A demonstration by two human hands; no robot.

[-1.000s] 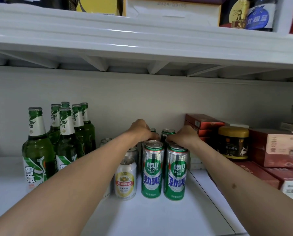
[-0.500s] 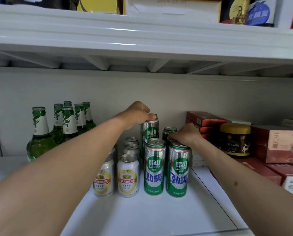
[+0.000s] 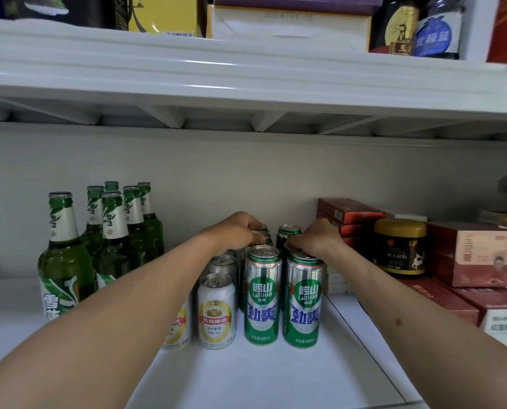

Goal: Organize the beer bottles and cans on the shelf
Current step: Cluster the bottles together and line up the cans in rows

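At frame centre my left hand [image 3: 236,231] grips a rear green can [image 3: 259,236] and my right hand [image 3: 320,236] curls over a front can [image 3: 302,299], green bottles [image 3: 110,231] left, on the white shelf [image 3: 261,376].

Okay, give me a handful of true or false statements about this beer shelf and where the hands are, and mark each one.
1. The green glass beer bottles stand left of the cans. True.
2. The two front tall green-and-silver cans lie on their sides. False: they stand upright.
3. The left hand holds a bottle neck. False: it rests on the tall cans behind.
4. The short white-and-gold can stands left of the tall cans. True.
5. The right hand touches the gold-lidded dark jar. False: it is on can tops.
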